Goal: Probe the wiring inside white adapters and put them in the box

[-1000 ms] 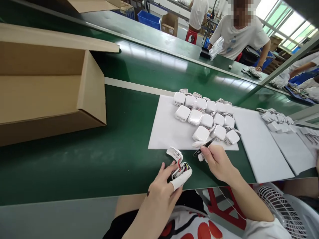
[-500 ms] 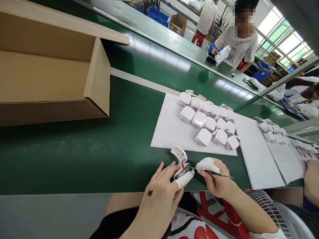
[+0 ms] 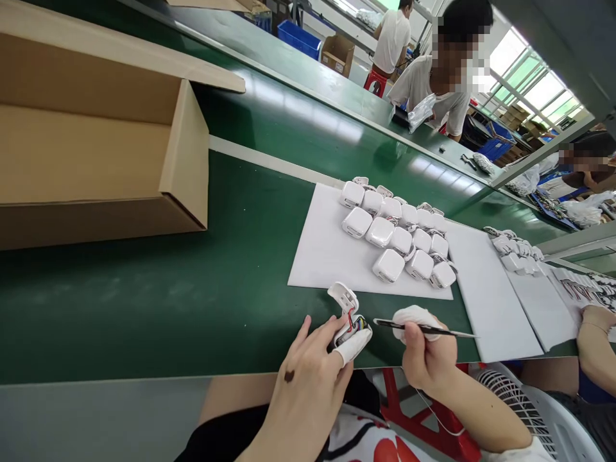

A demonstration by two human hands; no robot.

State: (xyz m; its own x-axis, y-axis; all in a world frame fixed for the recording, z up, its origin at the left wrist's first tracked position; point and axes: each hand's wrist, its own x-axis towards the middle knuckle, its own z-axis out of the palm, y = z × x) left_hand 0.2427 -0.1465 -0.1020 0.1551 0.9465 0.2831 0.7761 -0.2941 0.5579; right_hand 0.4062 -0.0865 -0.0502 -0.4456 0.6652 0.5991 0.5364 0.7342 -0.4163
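Note:
At the table's near edge my left hand (image 3: 312,369) grips a small white plastic housing (image 3: 343,297) whose cover piece stands flipped up. Coloured wires (image 3: 360,323), among them red, yellow and blue, show inside it. A white finger cot covers a fingertip of this hand. To the right, my right hand (image 3: 430,350) pinches dark tweezers (image 3: 385,323), also with white covering on its fingers. One end of the tweezers points at the housing, a small gap apart from it. Beyond both hands, rows of similar white housings (image 3: 389,265) lie on a white sheet (image 3: 317,256).
A large open cardboard box (image 3: 185,154) stands on the green table (image 3: 231,289) at left. More white sheets (image 3: 486,282) with white parts (image 3: 514,253) lie to the right, near another person's arm (image 3: 597,343). Across the bench sits a co-worker (image 3: 423,80).
My right hand has drawn the tweezers to the right, out of the housing's wires, and they now lie flatter. My left hand keeps its hold on the housing. The view has shifted slightly.

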